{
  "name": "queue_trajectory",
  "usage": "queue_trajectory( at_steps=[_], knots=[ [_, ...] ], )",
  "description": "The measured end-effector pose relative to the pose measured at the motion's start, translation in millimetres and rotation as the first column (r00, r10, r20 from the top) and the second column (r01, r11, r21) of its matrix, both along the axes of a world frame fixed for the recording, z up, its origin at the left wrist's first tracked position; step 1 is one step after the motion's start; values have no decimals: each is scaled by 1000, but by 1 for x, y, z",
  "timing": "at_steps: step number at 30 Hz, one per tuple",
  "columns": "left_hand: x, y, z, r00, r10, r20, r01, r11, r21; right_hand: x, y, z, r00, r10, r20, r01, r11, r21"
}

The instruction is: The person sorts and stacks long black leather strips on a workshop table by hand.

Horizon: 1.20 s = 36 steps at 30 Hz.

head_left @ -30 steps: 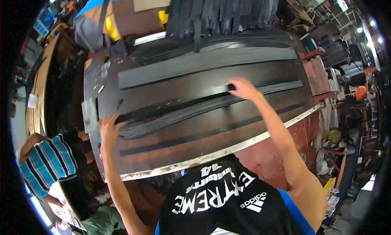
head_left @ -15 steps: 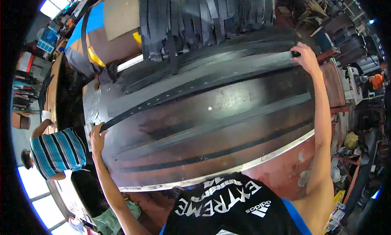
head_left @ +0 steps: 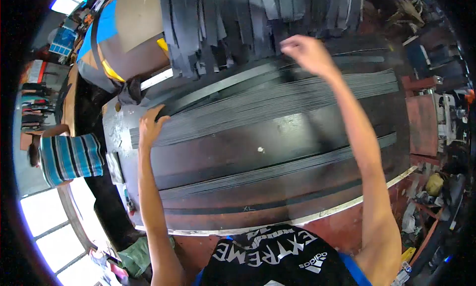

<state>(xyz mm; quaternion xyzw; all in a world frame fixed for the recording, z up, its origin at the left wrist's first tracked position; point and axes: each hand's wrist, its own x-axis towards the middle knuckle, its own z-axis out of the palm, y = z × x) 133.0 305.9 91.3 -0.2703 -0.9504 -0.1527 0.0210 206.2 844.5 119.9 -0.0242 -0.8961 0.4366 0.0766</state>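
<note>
My left hand (head_left: 150,127) is at the table's left side, thumb spread from the fingers, over the left end of a layered stack of dark strips (head_left: 258,101). A single grey strip (head_left: 223,87) slants behind that stack, its left end near my left fingertips. Raised over the far part of the table, my right hand (head_left: 308,53) has bent fingers blurred by motion, close in front of the hanging strips (head_left: 223,33). A second, narrower strip stack (head_left: 277,164) runs nearer to me, with a flat black strip marked XL (head_left: 248,207) in front of it.
The dark table (head_left: 233,154) has a pale front edge (head_left: 198,232). A large wrapped bundle (head_left: 134,33) stands at the back left. Beyond the left side, a person in a striped shirt (head_left: 72,157) is beside another bench. Clutter lines the right side.
The strip stretched between my hands has left them. My right hand has moved left from the far right end, and my left hand has shifted up and right, its fingers spreading.
</note>
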Motion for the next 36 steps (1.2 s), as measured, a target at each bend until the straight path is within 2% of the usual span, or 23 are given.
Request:
queue_trajectory(
  at_steps=[1, 2, 4, 6, 7, 8, 9, 11, 13, 15, 19, 21, 22, 23, 24, 25, 27, 28, 30, 32, 34, 35, 36],
  knots=[
    [3, -2, -5, 1000, 7, 22, -7, 1000, 10, -7, -44, -6, 997, 64, 52, -56, 988, -141],
    [6, -4, -9, 999, 13, 37, -14, 1000, 24, -25, -77, -29, 990, 134, 32, -126, 973, -193],
    [14, -5, -10, 999, -40, -37, 43, 997, 71, -48, -138, -45, 990, 113, 78, -102, 986, -132],
    [23, -3, -7, 993, -67, -100, 78, 991, 109, -71, -179, -65, 984, -23, 176, 42, 993, -108],
    [26, -2, -6, 992, -56, -115, 69, 992, 110, -76, -194, -67, 990, -112, 86, 118, 991, -65],
    [31, -1, -6, 992, -61, -114, 72, 993, 95, -81, -201, -68, 992, -99, 73, 103, 993, -61],
    [34, 0, -6, 992, -62, -113, 72, 994, 82, -84, -206, -64, 990, -84, 110, 116, 937, -330],
    [42, 4, -3, 997, -22, -71, 27, 997, 75, -83, -221, -51, 993, 9, 114, 79, 668, -740],
    [44, 5, -8, 1000, -10, 6, 10, 997, 78, -74, -234, -28, 990, 57, 130, 62, 648, -759],
    [40, 4, -15, 1000, -22, -3, 22, 996, 89, -65, -241, -5, 987, 89, 131, 52, 602, -797],
    [35, 2, -27, 997, -70, -12, 70, 994, 79, -57, -250, 17, 995, 22, 97, 69, 550, -832],
    [31, 0, -30, 997, -74, 6, 73, 995, 73, -57, -250, 22, 993, -6, 119, 114, 350, -930],
    [29, -1, -31, 997, -75, 26, 73, 995, 60, -57, -249, 24, 993, -7, 117, 112, 353, -929],
    [25, -1, -32, 997, -75, 23, 74, 995, 62, -57, -248, 25, 995, 23, 99, 78, 443, -893],
    [19, 0, -32, 991, -78, -105, 86, 993, 74, -58, -246, 25, 995, 55, 83, 42, 528, -848],
    [11, 1, -32, 969, -78, -232, 100, 991, 85, -59, -245, 23, 995, 55, 79, 38, 530, -847],
    [-6, 1, -23, 974, -60, -220, 76, 995, 62, -60, -242, 10, 988, 9, 151, 115, 604, -789],
    [-16, 2, -20, 978, -41, -204, 50, 998, 38, -63, -239, -2, 988, 3, 152, 119, 608, -785],
    [-35, -9, -24, 971, -42, -234, 48, 999, 20, -70, -234, -32, 992, -94, 83, 125, 742, -658],
    [-49, -19, -25, 962, -50, -270, 30, 997, -78, -78, -224, -60, 992, -90, 87, 125, 764, -633],
    [-52, -25, -30, 952, 47, -303, -102, 981, -167, -82, -222, -81, 994, -105, 42, 111, 849, -517],
    [-53, -31, -33, 959, 79, -273, -132, 974, -182, -84, -219, -94, 990, -138, 15, 136, 935, -329],
    [-53, -40, -35, 961, 101, -259, -149, 973, -175, -69, -216, -80, 995, -90, -38, 76, 959, -274]
  ],
)
